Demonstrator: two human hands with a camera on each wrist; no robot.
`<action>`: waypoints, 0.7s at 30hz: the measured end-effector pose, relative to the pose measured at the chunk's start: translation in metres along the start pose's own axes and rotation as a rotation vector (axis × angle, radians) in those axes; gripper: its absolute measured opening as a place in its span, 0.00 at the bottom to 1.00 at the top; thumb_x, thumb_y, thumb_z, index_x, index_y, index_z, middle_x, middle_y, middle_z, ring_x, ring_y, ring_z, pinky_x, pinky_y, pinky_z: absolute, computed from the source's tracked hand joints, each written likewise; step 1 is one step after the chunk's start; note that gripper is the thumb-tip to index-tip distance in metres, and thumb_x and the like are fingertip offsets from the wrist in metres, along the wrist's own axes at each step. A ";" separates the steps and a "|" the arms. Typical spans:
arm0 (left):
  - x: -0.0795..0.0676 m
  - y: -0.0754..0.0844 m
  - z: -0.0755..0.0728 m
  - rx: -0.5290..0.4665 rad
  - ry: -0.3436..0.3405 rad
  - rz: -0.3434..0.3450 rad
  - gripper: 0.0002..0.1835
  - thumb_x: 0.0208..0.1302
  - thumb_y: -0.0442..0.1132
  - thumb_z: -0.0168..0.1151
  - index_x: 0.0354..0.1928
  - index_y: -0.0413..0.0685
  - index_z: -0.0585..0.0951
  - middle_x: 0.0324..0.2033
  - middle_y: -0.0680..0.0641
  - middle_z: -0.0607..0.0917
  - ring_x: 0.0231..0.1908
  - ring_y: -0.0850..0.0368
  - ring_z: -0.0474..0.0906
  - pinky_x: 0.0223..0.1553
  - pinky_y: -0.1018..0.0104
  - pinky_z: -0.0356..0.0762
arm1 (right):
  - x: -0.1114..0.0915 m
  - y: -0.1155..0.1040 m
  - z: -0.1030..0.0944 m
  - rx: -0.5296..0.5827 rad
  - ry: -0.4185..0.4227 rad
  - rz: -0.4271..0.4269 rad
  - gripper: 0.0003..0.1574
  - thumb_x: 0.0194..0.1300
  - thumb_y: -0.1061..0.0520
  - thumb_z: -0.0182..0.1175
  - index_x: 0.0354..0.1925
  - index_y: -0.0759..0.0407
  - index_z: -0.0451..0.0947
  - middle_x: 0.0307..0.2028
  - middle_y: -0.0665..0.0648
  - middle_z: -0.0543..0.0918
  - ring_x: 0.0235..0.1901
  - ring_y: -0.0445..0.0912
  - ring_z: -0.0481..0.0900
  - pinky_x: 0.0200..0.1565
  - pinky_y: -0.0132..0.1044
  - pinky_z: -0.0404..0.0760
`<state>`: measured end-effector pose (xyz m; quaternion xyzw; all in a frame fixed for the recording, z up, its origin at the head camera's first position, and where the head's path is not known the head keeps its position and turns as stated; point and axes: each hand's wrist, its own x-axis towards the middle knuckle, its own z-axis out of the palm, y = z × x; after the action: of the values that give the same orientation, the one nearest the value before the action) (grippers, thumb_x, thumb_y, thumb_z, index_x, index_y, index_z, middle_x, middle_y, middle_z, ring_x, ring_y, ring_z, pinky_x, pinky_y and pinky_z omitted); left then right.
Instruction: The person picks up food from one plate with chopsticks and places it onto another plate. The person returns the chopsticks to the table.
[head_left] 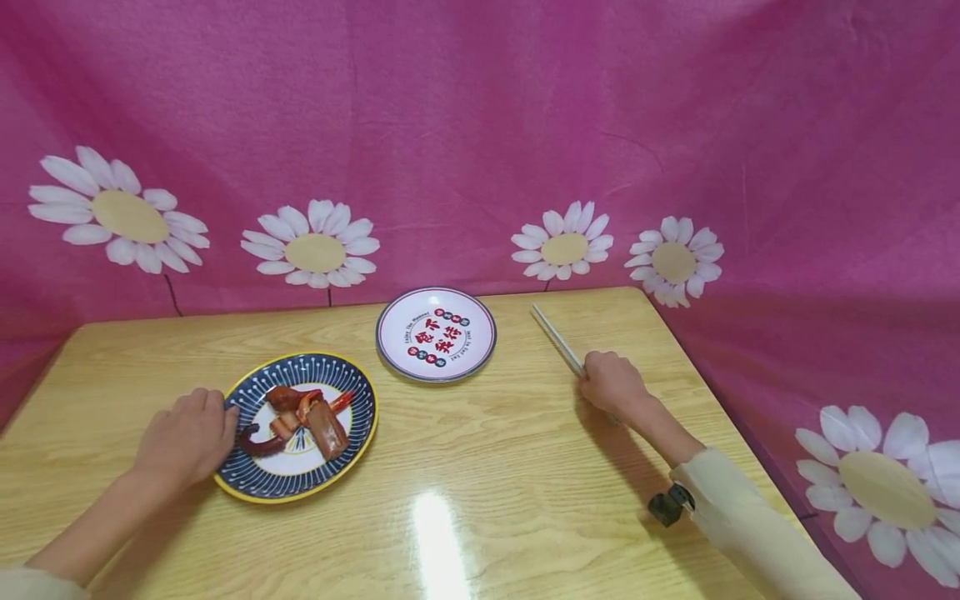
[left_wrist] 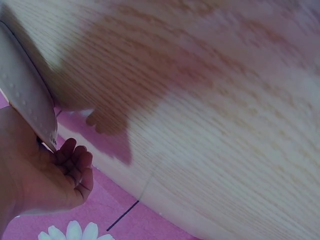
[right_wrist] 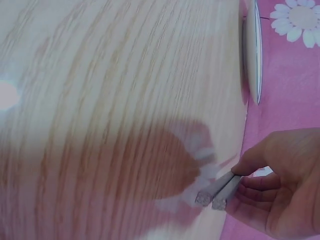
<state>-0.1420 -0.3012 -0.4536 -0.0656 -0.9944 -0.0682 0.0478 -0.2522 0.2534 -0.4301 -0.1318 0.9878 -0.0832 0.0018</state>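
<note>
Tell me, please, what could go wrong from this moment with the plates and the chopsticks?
The left hand holds the blue plate at one side only, so lifting could tilt it and slide the food off.

The chopsticks are pinched in the fingers of the right hand; a loose pinch might let one slip.

The white plate sits near the far edge of the table, so a bump might push it over.

Tabletop [head_left: 510, 483]: pale yellowish wood grain, rounded far corners
Pink cloth [head_left: 450, 100]: hung behind and to the right — faintly creased
Printed daisies [head_left: 315, 252]: white petals, yellowish centres, thin dark stems — four in a row, one larger at lower right
Glare [head_left: 441, 542]: bright white streak on near part of wood
</note>
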 end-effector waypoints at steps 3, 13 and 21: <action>0.000 0.000 0.000 -0.003 -0.007 -0.003 0.16 0.72 0.39 0.49 0.31 0.30 0.68 0.26 0.39 0.70 0.28 0.39 0.71 0.28 0.42 0.72 | -0.002 -0.003 -0.002 0.025 0.001 0.004 0.10 0.55 0.66 0.60 0.21 0.61 0.70 0.18 0.57 0.73 0.20 0.51 0.71 0.22 0.48 0.73; 0.000 0.001 -0.001 -0.008 -0.015 -0.009 0.16 0.73 0.38 0.48 0.32 0.29 0.68 0.26 0.39 0.69 0.28 0.40 0.70 0.27 0.43 0.71 | -0.007 -0.010 -0.010 0.071 0.018 0.007 0.09 0.57 0.65 0.59 0.22 0.61 0.72 0.18 0.56 0.74 0.19 0.50 0.71 0.22 0.46 0.71; 0.000 0.002 0.000 -0.027 -0.014 -0.012 0.16 0.73 0.38 0.48 0.31 0.30 0.68 0.26 0.39 0.70 0.28 0.41 0.70 0.28 0.43 0.71 | -0.011 -0.009 -0.012 0.154 0.075 -0.040 0.17 0.62 0.66 0.62 0.49 0.63 0.71 0.19 0.53 0.77 0.15 0.46 0.71 0.18 0.41 0.70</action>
<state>-0.1413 -0.2997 -0.4529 -0.0607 -0.9941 -0.0812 0.0394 -0.2399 0.2492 -0.4166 -0.1476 0.9750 -0.1639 -0.0268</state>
